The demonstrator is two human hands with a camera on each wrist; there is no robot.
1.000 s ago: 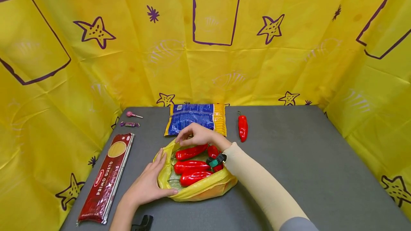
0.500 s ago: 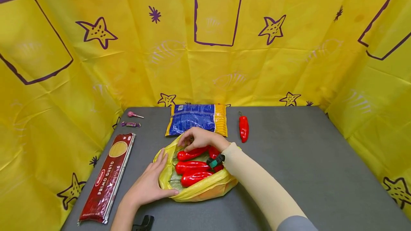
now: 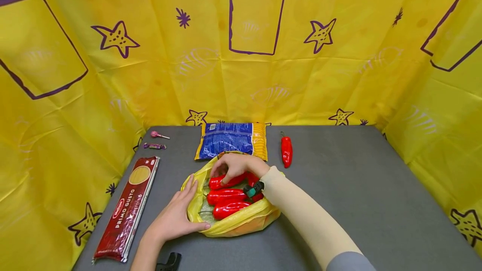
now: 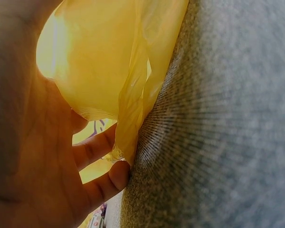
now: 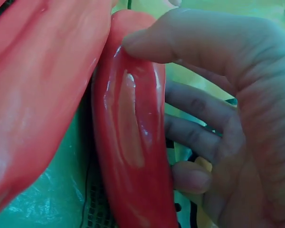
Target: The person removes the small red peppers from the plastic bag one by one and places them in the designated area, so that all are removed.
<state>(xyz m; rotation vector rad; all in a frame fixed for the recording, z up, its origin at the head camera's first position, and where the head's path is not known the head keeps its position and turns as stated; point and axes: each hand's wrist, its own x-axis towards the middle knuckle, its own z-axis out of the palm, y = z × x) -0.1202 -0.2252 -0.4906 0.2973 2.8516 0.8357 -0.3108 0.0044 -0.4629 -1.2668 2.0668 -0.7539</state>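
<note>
A yellow plastic bag [image 3: 244, 223] lies on the table with its mouth open upward, several glossy red peppers [image 3: 226, 197] inside. My right hand [image 3: 235, 165] reaches into it and grips the farthest-back red pepper [image 5: 128, 118], thumb on top and the other fingers along its far side. Another pepper [image 5: 33, 95] lies alongside in the right wrist view. My left hand [image 3: 175, 216] is spread along the bag's left rim, thumb at the front edge. In the left wrist view its fingers [image 4: 99, 185] touch the outside of the yellow plastic.
Behind the bag lies a blue and yellow packet [image 3: 229, 140], with a single red pepper [image 3: 286, 152] to its right. A red spaghetti pack [image 3: 128, 208] lies at left, below a wrapped candy [image 3: 155, 146] and a pink lollipop [image 3: 155, 134]. Yellow printed cloth [image 3: 256, 74] surrounds the grey table [image 3: 357, 187].
My right hand has moved from the bag's back rim down onto the farthest-back pepper and taken hold of it. My left hand has stayed at the left rim.
</note>
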